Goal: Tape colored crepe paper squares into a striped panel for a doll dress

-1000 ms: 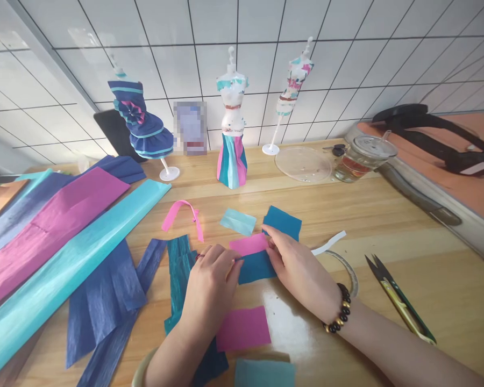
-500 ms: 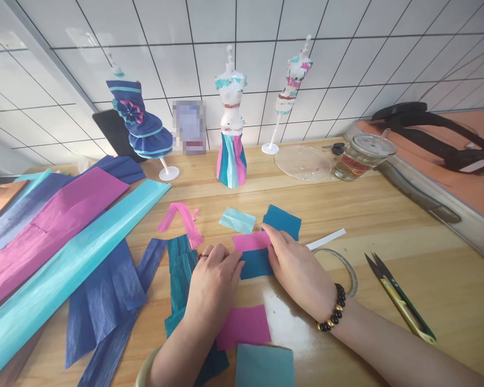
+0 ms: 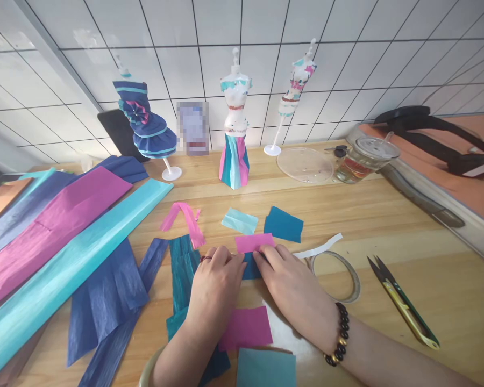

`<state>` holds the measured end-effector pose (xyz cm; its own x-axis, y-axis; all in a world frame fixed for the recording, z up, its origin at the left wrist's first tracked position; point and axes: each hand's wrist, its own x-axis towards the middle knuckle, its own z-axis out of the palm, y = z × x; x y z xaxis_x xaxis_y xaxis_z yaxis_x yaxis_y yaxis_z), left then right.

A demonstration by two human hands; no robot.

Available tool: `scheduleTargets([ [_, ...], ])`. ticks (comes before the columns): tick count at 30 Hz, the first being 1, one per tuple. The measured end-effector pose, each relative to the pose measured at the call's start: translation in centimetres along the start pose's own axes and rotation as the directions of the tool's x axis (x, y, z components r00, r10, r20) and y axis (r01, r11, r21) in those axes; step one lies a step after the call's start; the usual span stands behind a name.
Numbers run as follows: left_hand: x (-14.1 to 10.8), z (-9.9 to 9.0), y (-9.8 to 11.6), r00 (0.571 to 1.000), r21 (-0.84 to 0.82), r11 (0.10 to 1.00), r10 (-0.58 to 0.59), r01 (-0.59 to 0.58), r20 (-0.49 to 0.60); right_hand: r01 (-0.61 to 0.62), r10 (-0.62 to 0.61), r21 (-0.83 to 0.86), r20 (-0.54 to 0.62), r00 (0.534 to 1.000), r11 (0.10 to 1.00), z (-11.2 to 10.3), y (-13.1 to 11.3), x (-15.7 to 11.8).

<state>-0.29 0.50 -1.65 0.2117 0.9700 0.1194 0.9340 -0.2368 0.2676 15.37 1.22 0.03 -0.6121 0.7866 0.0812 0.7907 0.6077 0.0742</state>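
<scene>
My left hand (image 3: 215, 285) has its fingers bent together at the left edge of a dark blue crepe paper piece (image 3: 251, 266). From the right, my right hand (image 3: 298, 290) presses its fingertips onto the same piece, hiding its right part. A pink crepe paper strip (image 3: 250, 243) lies along the piece's far edge, touched by the right fingers. Just beyond are a light blue piece (image 3: 239, 221) and another dark blue piece (image 3: 284, 223). Nearer me lie a pink piece (image 3: 250, 327) and a pale teal piece (image 3: 266, 368).
A tape roll (image 3: 357, 285) and white strip (image 3: 320, 246) lie beside my right hand, with thread snips (image 3: 405, 306) farther right. Long crepe sheets (image 3: 84, 252) cover the left. Small dress forms (image 3: 236, 113) line the wall, near a lidded glass cup (image 3: 363, 158).
My right fingers have shifted left and nearer me, from the pink strip's right end onto the blue piece. The white strip now curves. My left hand has barely moved.
</scene>
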Motion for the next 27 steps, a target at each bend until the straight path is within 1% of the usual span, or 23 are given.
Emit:
scheduleTargets([
  [4, -0.1, -0.4, -0.3, 0.997, 0.023, 0.999, -0.044, 0.043, 0.057, -0.015, 0.015, -0.013, 0.054, 0.998, 1.000, 0.3, -0.3, 0.2],
  [7, -0.2, -0.7, -0.3, 0.991, 0.059, 0.995, -0.085, 0.079, 0.106, -0.018, 0.019, -0.010, 0.094, 0.995, 1.000, 0.0, -0.3, 0.1],
  [9, -0.3, -0.9, -0.3, 0.984, 0.056, 0.990, -0.132, 0.126, 0.119, -0.020, 0.020, 0.000, 0.113, 0.993, 1.000, -0.2, -0.3, 0.1],
  [14, 0.0, -1.7, -1.0, 0.958, -0.023, 0.963, -0.264, 0.268, 0.114, -0.026, 0.024, 0.015, 0.115, 0.993, 1.000, -0.1, -0.3, 0.0],
  [17, 0.3, -2.0, -1.7, 0.938, -0.129, 0.933, -0.321, 0.336, 0.128, -0.024, 0.022, 0.011, 0.109, 0.994, 1.000, 0.1, -0.3, 0.0],
  [19, 0.3, -1.8, -1.9, 0.937, -0.171, 0.921, -0.340, 0.349, 0.080, -0.024, 0.024, -0.005, 0.104, 0.994, 1.000, 0.1, -0.3, 0.0],
  [20, 0.3, -1.6, -1.9, 0.942, -0.181, 0.924, -0.335, 0.336, 0.038, -0.023, 0.024, -0.015, 0.103, 0.994, 1.000, 0.1, -0.3, 0.0],
  [21, 0.3, -1.4, -1.8, 0.953, -0.192, 0.936, -0.303, 0.297, -0.003, -0.023, 0.025, -0.026, 0.104, 0.994, 0.999, 0.0, -0.3, 0.0],
  [23, 0.2, -0.9, -1.3, 0.980, -0.226, 0.959, -0.188, 0.169, -0.062, -0.015, 0.020, -0.046, 0.104, 0.994, 0.999, -0.2, -0.4, 0.0],
  [25, 0.1, -0.5, -0.7, 0.996, -0.258, 0.966, -0.050, 0.031, -0.068, -0.007, 0.012, -0.051, 0.104, 0.995, 0.999, -0.3, -0.4, 0.0],
  [27, 0.1, -0.3, -0.3, 0.999, -0.263, 0.963, 0.050, -0.054, -0.022, -0.010, 0.014, -0.041, 0.103, 0.995, 0.999, -0.4, -0.4, 0.0],
])
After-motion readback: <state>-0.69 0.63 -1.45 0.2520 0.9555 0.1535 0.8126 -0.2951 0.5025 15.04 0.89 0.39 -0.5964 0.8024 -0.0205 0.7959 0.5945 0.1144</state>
